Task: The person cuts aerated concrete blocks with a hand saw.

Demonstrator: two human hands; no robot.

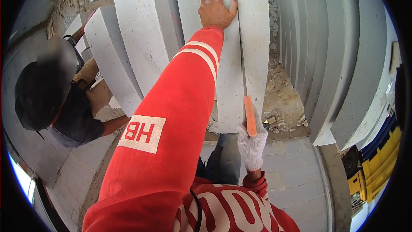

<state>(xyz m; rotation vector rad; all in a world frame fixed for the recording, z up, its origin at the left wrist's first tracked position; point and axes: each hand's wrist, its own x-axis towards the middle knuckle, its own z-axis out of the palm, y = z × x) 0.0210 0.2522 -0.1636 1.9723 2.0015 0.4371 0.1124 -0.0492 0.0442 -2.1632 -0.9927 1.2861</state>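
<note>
My bare left hand (216,10) lies on the far top end of a white concrete block (229,81), fingers spread and the thumb near a narrow dark gap. On the other side of that gap stands a second white piece (254,38). In a white knit glove, my right hand (252,144) is closed around the orange handle (249,116) of what looks like a hand saw. Its thin blade (244,79) is seen edge-on, running along the gap. How deep the blade sits is hidden.
At left, a person in a dark cap (32,94) crouches beside more tilted blocks (109,56). A row of curved slabs (339,51) leans at right. Rubble (281,99) lies between the rows. Yellow equipment (382,163) stands at far right.
</note>
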